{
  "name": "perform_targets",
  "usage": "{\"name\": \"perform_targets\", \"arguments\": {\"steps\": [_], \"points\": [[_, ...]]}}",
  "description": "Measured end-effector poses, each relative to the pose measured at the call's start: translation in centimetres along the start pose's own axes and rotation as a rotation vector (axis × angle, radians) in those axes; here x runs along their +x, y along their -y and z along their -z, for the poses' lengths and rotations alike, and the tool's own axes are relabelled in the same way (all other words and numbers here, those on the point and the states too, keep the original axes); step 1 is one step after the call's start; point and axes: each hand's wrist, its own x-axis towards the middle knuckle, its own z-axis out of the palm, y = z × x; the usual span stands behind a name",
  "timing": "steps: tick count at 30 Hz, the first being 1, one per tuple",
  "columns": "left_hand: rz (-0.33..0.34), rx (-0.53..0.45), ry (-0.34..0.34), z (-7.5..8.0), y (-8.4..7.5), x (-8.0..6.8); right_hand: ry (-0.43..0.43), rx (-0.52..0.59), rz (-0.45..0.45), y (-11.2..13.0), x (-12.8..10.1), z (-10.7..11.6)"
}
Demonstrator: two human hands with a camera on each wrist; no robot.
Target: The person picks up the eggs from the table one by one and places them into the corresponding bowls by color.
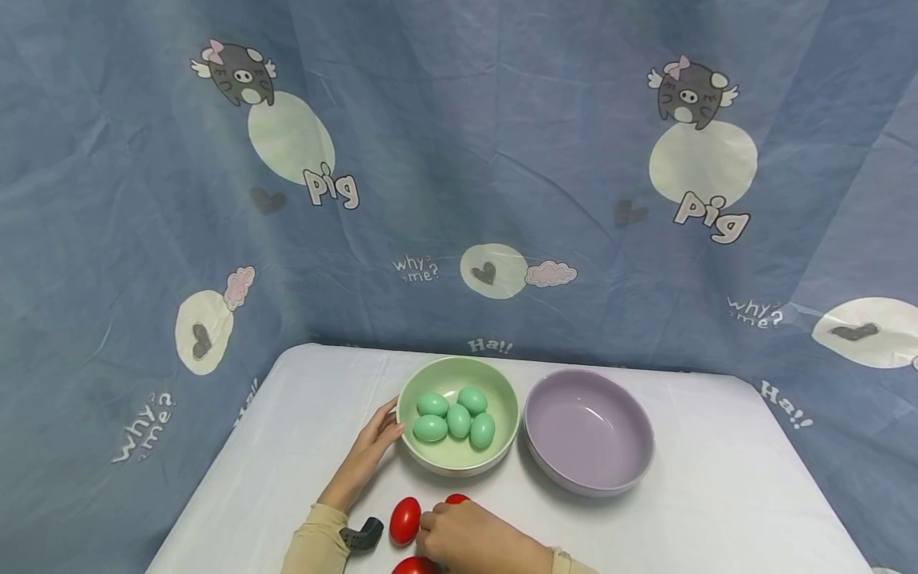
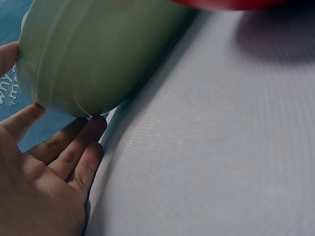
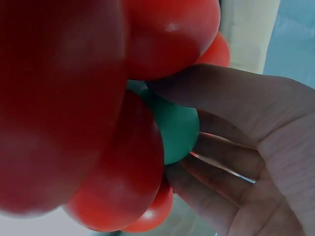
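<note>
Steadying the green bowl on the counter with my flat, relaxed left hand, I judge sorting's underway: right hand curls round a teal egg among red eggs, needing a lift into that bowl.

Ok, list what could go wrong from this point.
1. The right hand closes on a green egg packed among red eggs; pulling it out could set those rolling across the table.
2. The left hand only touches the green bowl from one side, so a bump might slide it into the purple bowl.
</note>
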Motion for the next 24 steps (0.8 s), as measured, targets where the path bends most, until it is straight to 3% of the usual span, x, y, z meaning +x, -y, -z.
{"name": "perform_targets", "arguments": {"steps": [11, 24], "points": [[-0.001, 0.005, -0.001, 0.0, -0.1, -0.1, -0.010, 0.002, 0.015, -0.2, -0.1, -0.1], [-0.014, 0.000, 0.008, 0.0, -0.1, 0.0, -0.011, 0.163, -0.054, -1.2, -0.8, 0.5]]}}
